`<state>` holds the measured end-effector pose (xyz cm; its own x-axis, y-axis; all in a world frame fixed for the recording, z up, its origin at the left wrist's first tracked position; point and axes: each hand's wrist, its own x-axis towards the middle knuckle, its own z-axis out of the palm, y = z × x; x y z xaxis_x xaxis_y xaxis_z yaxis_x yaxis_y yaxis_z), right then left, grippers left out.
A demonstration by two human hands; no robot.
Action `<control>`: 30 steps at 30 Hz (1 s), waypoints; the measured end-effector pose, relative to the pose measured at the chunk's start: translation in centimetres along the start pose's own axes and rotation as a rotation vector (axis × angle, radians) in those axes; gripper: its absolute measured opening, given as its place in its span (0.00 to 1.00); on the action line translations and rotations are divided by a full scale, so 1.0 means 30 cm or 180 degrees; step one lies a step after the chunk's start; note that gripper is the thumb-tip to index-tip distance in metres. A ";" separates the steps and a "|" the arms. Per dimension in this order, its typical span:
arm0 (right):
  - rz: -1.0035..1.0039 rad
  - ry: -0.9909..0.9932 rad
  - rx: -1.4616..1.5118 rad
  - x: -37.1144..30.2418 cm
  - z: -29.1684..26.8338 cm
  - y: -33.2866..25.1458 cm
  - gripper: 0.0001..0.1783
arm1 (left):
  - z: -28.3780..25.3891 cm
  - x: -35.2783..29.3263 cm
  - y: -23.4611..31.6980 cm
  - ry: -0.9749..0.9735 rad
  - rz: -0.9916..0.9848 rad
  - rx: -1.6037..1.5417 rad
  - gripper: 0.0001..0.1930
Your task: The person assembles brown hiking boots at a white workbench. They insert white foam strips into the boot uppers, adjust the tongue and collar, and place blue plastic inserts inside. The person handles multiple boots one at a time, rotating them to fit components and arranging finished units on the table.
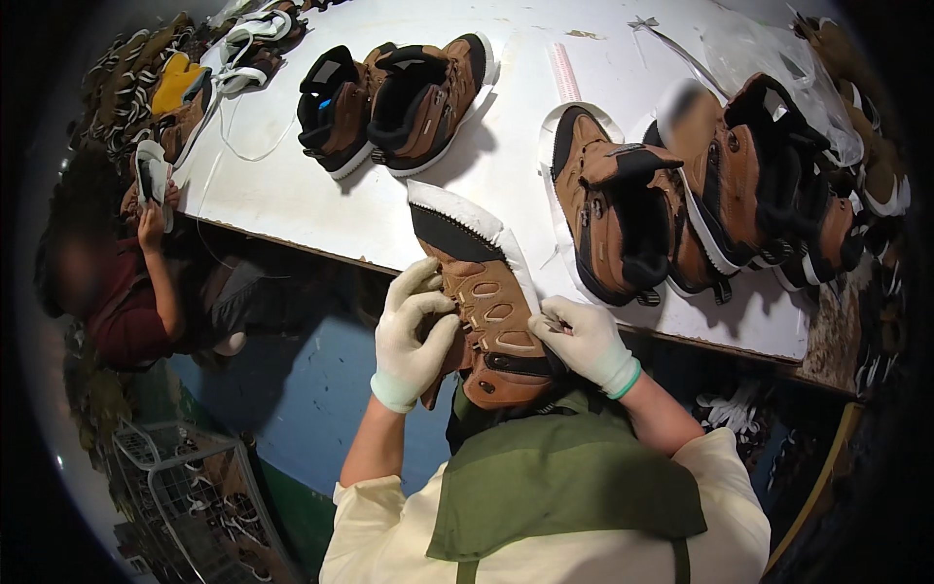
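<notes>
Head view: brown shoe [496, 310] between left grip [420, 316], grasping its side, and right grip [574, 336], pinching its right edge; long axis runs away, toe beyond both.

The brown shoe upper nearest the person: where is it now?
In the head view, the shoe upper is near the middle, between the gloved left hand and right hand, its black toe overlapping the white table.

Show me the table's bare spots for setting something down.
On the flat white table, room lies between the brown-black shoe pair and the near edge, left of the handheld white-toed brown shoe; also between that pair and the brown-black shoe cluster at right. The right end is crowded.
</notes>
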<state>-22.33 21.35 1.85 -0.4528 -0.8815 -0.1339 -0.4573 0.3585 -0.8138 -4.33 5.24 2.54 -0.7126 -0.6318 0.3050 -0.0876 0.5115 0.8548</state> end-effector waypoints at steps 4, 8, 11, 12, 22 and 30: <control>-0.0708 0.0170 -0.0401 -0.013 -0.040 0.019 0.12 | 0.004 0.012 -0.007 0.0010 0.0064 0.0064 0.11; -0.0332 0.0471 0.0423 -0.056 -0.077 0.009 0.15 | -0.006 0.020 -0.021 -0.0035 -0.0013 0.0041 0.12; -0.0390 0.0389 0.0331 -0.094 -0.116 -0.029 0.20 | -0.007 0.019 -0.011 -0.0052 0.0026 0.0161 0.12; -0.0596 0.0405 0.0275 -0.095 -0.120 -0.046 0.20 | -0.004 0.020 -0.002 -0.0054 0.0050 0.0232 0.12; -0.1388 0.0251 -0.0038 0.001 -0.019 -0.129 0.23 | 0.010 0.012 0.052 -0.0025 0.0062 0.0867 0.12; -0.1520 0.0372 -0.0185 0.108 0.054 -0.077 0.21 | 0.004 0.011 0.040 -0.0088 -0.0010 0.0889 0.15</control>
<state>-21.49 17.17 2.37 -0.2636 -0.9123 0.3134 -0.6751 -0.0576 -0.7354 -4.75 5.71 3.62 -0.7305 -0.6194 0.2878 -0.2755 0.6528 0.7057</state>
